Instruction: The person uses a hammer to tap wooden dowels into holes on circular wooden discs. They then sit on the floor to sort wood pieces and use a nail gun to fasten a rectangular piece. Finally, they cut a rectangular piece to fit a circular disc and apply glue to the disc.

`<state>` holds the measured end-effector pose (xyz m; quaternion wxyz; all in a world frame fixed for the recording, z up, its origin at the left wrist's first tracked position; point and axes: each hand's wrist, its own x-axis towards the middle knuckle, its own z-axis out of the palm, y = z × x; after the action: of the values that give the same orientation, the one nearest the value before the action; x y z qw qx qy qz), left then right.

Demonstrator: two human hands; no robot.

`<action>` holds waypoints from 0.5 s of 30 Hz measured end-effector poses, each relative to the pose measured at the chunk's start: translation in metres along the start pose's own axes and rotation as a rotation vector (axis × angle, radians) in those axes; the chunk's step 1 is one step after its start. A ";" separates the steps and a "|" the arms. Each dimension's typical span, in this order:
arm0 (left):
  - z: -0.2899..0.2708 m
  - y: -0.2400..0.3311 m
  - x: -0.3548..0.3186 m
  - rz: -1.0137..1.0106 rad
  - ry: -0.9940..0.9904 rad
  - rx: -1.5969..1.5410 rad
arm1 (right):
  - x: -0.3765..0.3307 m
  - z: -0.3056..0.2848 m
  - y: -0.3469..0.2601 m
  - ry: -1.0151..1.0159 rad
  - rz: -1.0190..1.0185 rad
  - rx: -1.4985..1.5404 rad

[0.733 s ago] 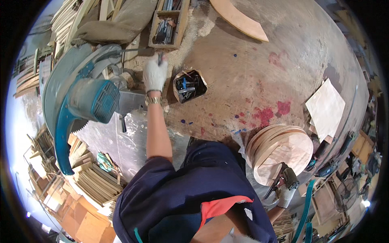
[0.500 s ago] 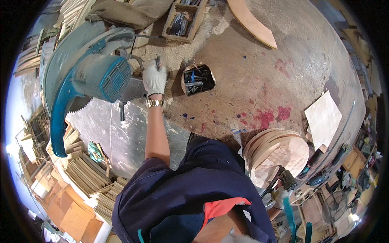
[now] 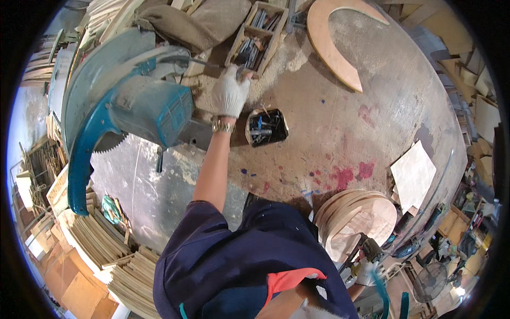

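Observation:
My left hand (image 3: 230, 94), in a white knit glove, reaches to the near end of an open wooden box (image 3: 264, 65) of thin grey metal pieces. Its fingers are bent together at the box rim; what they hold, if anything, is hidden. A gold watch (image 3: 223, 127) is on that wrist. At the lower right my gloved right hand (image 3: 366, 272) is closed around a dark tool (image 3: 370, 248) that looks like a nail gun, partly hidden by my body. The tool lies over the near edge of a stack of round wooden discs (image 3: 359, 220).
A teal mitre saw (image 3: 150, 109) with an exposed toothed blade stands left of my left arm. Beside it, a cut-open container (image 3: 248, 130) holds dark metal parts. A curved wooden piece (image 3: 329, 50) lies at the back, a pale sheet (image 3: 414, 173) at right. Wood strips (image 3: 95, 239) are piled lower left.
My left hand has moved forward and right, from beside the saw to the wooden box. The view has shifted, showing more of the curved piece. My right hand still grips the dark tool.

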<state>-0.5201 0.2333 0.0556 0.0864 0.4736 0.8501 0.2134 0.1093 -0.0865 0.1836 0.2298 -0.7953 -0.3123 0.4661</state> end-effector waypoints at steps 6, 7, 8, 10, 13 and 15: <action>0.039 -0.004 0.088 0.075 -0.026 0.191 | -0.003 0.008 -0.011 -0.006 -0.026 0.057; 0.040 -0.003 0.097 0.113 -0.082 0.183 | -0.003 0.008 -0.006 0.000 -0.034 0.050; 0.042 -0.003 0.099 0.089 -0.076 0.161 | -0.004 0.002 0.003 0.005 -0.042 0.043; 0.025 0.023 0.103 0.036 0.021 -0.020 | -0.007 0.006 0.016 0.032 -0.025 0.023; 0.053 0.024 0.148 -0.021 0.091 -0.475 | -0.003 -0.015 0.048 -0.011 0.017 -0.089; 0.082 0.028 0.192 -0.149 0.021 -0.804 | -0.005 -0.018 0.047 0.003 0.013 -0.136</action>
<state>-0.5726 0.4307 0.0050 0.2710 0.3371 0.7319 0.5266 0.1364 -0.1239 0.1638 0.1729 -0.8117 -0.3377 0.4441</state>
